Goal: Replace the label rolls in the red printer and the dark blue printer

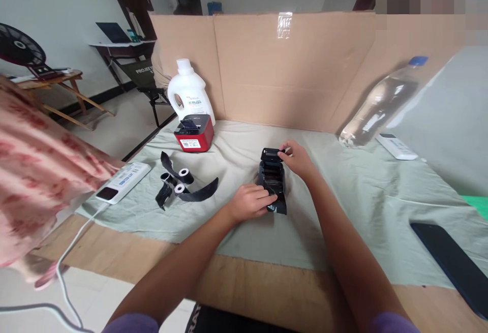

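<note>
A small black printer (273, 173) lies on the cloth in front of me, its lid raised at the far end. My right hand (294, 157) pinches the right edge of the lid (270, 155) between thumb and fingers. My left hand (252, 203) is closed around the printer's near left side, its fingertips reaching over the opened compartment. A glossy dark strip (280, 208) sticks out at the near end. What lies inside is too dark to make out. To the left, several small rolls of black paper (184, 174) lie partly unwound.
A red-and-black printer (202, 137) stands before a white jug (190, 91) at back left. A white power strip (127, 180) lies left. Cardboard (282, 68) walls the back; a water bottle (381, 101) leans right, and a dark phone (450, 256) lies near right. A person's patterned garment (46, 170) shows left.
</note>
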Action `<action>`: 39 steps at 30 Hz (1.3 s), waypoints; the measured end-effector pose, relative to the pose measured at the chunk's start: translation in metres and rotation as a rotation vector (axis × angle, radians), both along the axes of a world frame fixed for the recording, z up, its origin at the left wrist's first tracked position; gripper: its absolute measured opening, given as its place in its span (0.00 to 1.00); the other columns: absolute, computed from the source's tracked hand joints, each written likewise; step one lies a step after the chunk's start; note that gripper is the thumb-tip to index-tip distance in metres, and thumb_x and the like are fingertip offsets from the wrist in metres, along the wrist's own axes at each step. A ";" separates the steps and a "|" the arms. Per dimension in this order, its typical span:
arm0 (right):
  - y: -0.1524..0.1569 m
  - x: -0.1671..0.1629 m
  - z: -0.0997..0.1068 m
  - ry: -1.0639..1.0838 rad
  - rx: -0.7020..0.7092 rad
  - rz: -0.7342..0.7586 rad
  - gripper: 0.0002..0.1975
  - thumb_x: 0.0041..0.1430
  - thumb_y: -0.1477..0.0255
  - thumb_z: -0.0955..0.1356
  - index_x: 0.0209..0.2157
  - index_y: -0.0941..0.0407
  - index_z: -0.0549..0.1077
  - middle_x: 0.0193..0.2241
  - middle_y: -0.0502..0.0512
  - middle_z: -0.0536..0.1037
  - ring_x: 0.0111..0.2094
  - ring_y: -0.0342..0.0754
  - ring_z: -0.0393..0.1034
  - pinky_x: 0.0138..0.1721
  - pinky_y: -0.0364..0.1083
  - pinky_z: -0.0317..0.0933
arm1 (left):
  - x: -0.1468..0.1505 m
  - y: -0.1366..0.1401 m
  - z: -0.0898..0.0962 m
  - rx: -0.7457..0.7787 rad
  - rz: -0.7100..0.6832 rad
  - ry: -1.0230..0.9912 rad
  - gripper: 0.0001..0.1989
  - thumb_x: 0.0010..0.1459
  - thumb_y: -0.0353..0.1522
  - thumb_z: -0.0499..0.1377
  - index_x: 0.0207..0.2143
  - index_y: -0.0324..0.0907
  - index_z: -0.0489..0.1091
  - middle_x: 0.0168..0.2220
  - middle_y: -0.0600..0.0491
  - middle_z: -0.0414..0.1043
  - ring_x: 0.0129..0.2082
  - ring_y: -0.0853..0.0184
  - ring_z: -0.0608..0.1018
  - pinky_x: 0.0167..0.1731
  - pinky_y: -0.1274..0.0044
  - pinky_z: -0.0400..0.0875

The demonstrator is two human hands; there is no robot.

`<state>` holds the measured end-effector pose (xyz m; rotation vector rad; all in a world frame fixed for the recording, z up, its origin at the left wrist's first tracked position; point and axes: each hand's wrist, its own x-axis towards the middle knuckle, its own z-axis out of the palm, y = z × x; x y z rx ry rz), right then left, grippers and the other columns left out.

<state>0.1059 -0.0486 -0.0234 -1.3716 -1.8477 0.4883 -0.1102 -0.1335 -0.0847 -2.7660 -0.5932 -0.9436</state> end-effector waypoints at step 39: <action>-0.006 0.003 0.007 -0.214 -0.776 0.151 0.25 0.57 0.69 0.71 0.56 0.56 0.67 0.46 0.59 0.77 0.41 0.51 0.72 0.45 0.47 0.65 | -0.001 0.008 -0.005 -0.211 0.118 -0.052 0.18 0.62 0.32 0.55 0.54 0.45 0.72 0.34 0.51 0.74 0.33 0.66 0.77 0.33 0.75 0.72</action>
